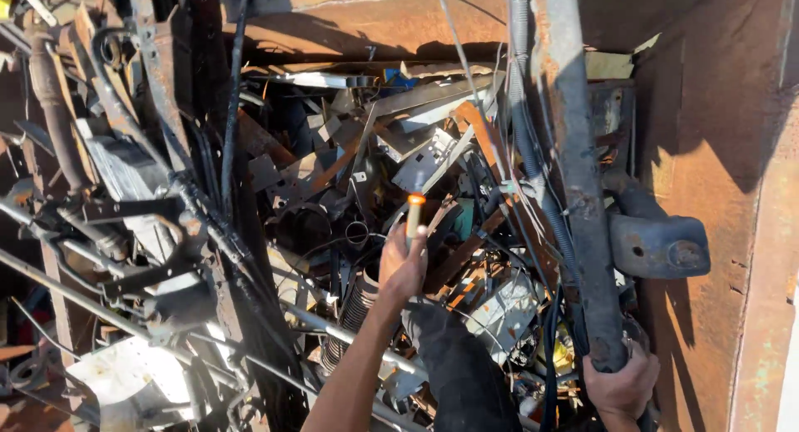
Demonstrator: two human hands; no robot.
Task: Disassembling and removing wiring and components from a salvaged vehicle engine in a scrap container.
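Here a rusty steel bin (716, 149) holds tangled scrap metal (333, 174). The right hand (620, 386) is clamped around a long grey metal bar (583, 199) standing upright against the bin wall. The left hand (402, 265) is closed on a stick with a glowing orange tip (414, 216), held over the scrap; steadying both seems the step in hand.

Hard sunlight from above glares off bright metal at the lower left, casts sharp dark shadows across the rusty bin wall (716, 107), and leaves focus crisp.
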